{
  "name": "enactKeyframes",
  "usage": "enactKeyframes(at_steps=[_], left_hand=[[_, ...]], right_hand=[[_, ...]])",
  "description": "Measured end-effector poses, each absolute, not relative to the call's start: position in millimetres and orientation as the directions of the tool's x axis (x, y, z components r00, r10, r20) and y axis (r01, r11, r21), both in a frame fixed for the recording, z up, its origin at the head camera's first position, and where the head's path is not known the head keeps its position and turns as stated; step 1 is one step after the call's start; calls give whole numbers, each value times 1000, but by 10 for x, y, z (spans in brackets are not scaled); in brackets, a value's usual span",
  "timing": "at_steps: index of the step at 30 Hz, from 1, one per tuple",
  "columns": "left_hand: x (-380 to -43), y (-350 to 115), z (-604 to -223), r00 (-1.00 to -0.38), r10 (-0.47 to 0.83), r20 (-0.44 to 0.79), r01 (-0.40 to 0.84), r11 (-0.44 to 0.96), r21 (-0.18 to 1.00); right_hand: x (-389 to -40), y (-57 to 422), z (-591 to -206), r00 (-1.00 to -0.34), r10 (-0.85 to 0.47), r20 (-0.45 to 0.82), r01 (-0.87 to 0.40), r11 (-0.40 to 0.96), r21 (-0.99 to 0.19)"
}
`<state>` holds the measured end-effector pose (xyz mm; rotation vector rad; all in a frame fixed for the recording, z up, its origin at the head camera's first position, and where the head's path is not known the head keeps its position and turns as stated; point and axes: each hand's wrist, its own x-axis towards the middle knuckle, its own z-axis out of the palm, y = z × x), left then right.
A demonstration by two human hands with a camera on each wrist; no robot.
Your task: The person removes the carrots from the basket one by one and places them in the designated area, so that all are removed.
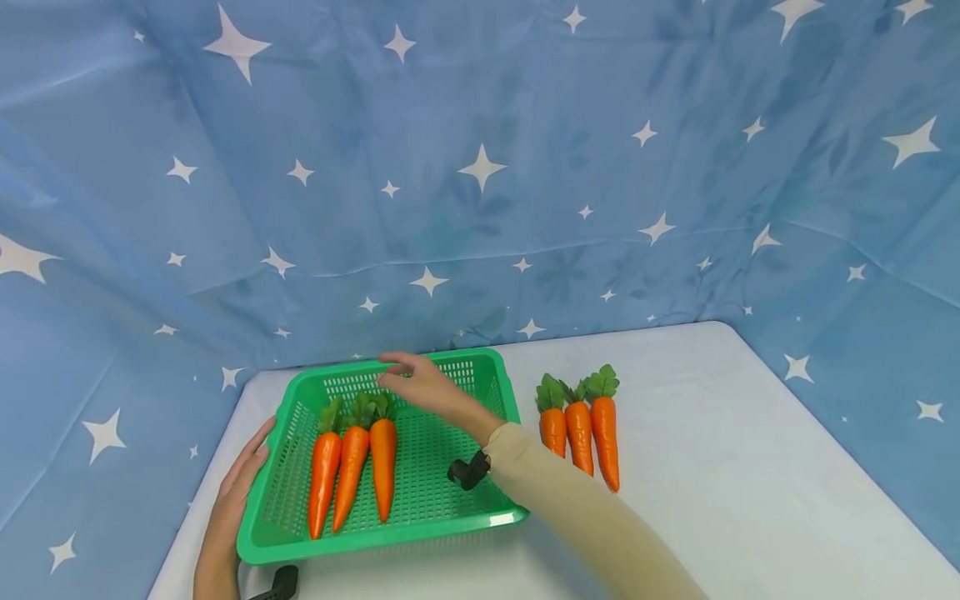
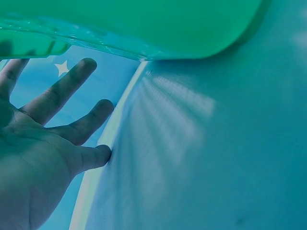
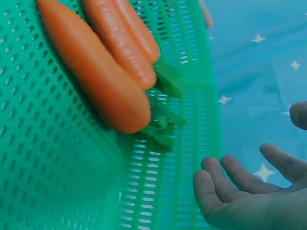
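here, carrots (image 1: 351, 471) in basket (image 1: 386, 539) near right hand (image 1: 422, 387), seemingly untouched

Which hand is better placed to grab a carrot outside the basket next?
Probably the right hand: it looks empty and is nearer the loose carrots. The left hand is across the basket from them.

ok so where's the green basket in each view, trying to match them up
Head: left of centre in the lower half, the green basket with three carrots inside.
Left wrist: across the top, cut off by the upper edge.
Right wrist: fills most of the left two thirds.
Shared landmark: blue cloth with white stars, visible in all three.
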<state>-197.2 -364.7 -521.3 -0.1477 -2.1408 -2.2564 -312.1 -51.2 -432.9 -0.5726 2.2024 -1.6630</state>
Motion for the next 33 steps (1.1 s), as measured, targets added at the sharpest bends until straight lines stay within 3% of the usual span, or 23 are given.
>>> enactKeyframes(at_steps=[33], left_hand=[[-1979, -3637, -5217, -998, 30, 53, 51, -46, 998]], right_hand=[[-3123, -742, -4760, -828, -537, -163, -61, 375, -925]])
